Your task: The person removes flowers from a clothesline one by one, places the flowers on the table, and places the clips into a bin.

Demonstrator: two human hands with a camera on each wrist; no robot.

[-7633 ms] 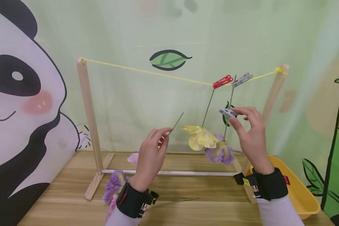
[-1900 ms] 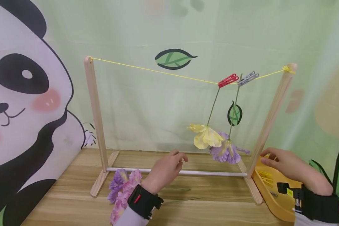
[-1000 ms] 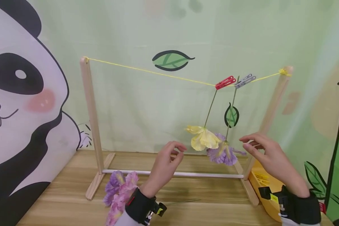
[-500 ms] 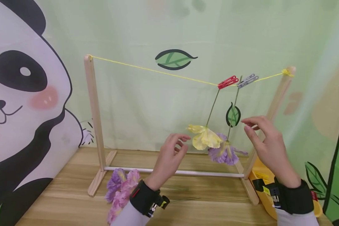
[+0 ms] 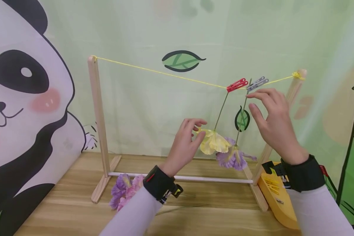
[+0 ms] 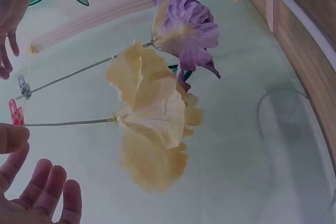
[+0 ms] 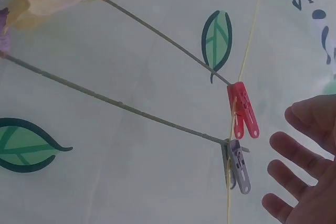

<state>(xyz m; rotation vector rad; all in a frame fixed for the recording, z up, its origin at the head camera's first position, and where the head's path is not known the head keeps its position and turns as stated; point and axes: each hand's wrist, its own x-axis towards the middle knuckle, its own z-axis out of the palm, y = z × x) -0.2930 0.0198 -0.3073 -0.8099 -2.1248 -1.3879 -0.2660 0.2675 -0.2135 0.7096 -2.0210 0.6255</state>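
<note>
My right hand point(image 5: 272, 126) is raised with bent, parted fingers just below a grey clothespin point(image 5: 257, 84), with nothing in its grasp. In the right wrist view, a gap separates the fingertips point(image 7: 278, 142) from this clothespin. A red clothespin point(image 5: 237, 84) sits beside it on the yellow string point(image 5: 153, 70). From the red one a yellow artificial flower point(image 5: 213, 143) hangs head down by its stem; a purple flower point(image 5: 233, 160) hangs from the grey one. My left hand point(image 5: 184, 142), loosely bent and holding nothing, is close to the yellow flower; contact cannot be told.
The string spans two wooden posts point(image 5: 98, 118) joined by a white rod point(image 5: 212, 179). Purple and pink flowers point(image 5: 122, 190) lie on the table at front left, partly behind my left sleeve. A yellow tray point(image 5: 286, 218) at right holds yellow clothespins point(image 5: 271, 185) and a grey one.
Earlier my left hand held a flower stem and my right a grey clothespin; both are now out of my hands. After reaching over the tray, my right hand rose to the string; my left rose too.
</note>
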